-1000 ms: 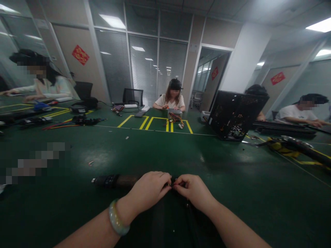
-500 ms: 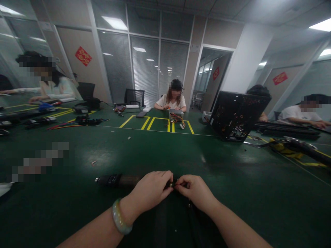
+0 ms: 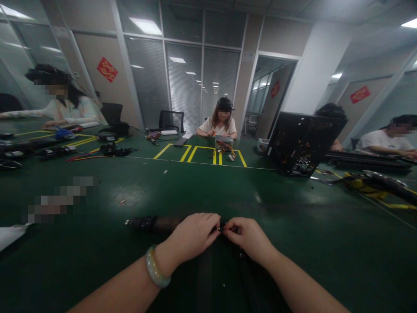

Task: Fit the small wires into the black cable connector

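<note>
Across the green table in front of me lies a long dark tube-shaped item (image 3: 163, 224) with a brownish middle, black ringed collars and a metal tip at its left end. My left hand (image 3: 195, 232), with a bangle on its wrist, is closed over its right part. A small brass-coloured piece (image 3: 218, 228) shows at my left fingertips. Thumb and fingers of my right hand (image 3: 244, 234) are pinched just beside that piece, on something small and dark that I cannot make out. Below the right hand a black strap-like or cable-like length (image 3: 241, 261) runs toward me.
A black computer case (image 3: 304, 143) stands at the right, near a black-and-yellow bundle (image 3: 374, 187). Cables (image 3: 107, 152) lie at the left, and a white object (image 3: 13, 237) at the left edge. Several people sit around the table; one (image 3: 220, 121) faces me across yellow tape markings (image 3: 202, 148).
The view has shifted slightly, so everything sits a little differently in the picture. Both hands keep the same grip, their fingertips still close together at the brass-coloured piece.
</note>
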Demonstrator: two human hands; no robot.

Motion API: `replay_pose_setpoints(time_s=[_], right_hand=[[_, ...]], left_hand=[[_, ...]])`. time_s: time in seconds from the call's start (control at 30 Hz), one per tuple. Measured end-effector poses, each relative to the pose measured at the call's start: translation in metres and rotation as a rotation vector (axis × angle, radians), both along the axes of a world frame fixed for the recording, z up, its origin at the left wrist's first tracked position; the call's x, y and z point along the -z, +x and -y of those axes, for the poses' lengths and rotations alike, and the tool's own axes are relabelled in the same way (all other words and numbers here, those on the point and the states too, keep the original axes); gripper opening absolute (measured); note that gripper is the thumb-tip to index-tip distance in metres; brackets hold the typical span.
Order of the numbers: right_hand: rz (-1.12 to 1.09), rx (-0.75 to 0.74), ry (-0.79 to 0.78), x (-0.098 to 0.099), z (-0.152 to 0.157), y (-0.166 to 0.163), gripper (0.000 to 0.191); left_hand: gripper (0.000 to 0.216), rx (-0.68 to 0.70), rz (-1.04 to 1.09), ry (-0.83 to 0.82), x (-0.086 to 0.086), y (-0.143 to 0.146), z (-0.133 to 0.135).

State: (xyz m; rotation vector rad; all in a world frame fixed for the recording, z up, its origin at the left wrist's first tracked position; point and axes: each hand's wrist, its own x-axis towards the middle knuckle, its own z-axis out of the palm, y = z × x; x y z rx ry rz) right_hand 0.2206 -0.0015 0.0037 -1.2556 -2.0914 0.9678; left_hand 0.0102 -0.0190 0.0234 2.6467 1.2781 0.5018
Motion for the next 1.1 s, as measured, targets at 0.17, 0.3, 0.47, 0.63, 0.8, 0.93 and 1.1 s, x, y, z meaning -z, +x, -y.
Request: replay_pose_setpoints(time_s=[0.17,0.3,0.47,0.63,0.8,0.93,1.1], right_hand=[[0.016,0.008,-0.005,0.0004,0.0002,0.0003,0.013],[0.006,0.002,-0.009,0.0006,0.0003,0.0006,0.013],[0.008,0.005,0.019,0.0009,0.0002,0.0000,0.012],[0.008,0.013,0.014,0.0017,-0.0003,-0.0005,0.013],[0.007,0.017,0.005,0.0010,0.0001,-0.0007,0.012],[-0.012,0.007,0.003,0.0011,0.0005,-0.0002,0.011],[-0.039,-0.010,-0.021,0.0031,-0.0005,0.0011,0.010]], left_hand=[[0.008,0.011,-0.012,0.009,0.0028,-0.0005,-0.0014],[0.011,0.003,-0.020,0.003,0.0045,-0.0006,-0.0020],[0.018,-0.018,-0.014,-0.007,0.0026,-0.0004,-0.0012],[0.014,-0.010,-0.015,0.000,0.0003,0.0004,-0.0004],[0.015,-0.010,-0.006,-0.006,-0.0004,0.0009,0.0005],[0.019,-0.015,-0.003,-0.015,-0.0029,0.0006,0.0015],[0.014,0.009,-0.001,-0.009,-0.0040,0.0004,0.0005]])
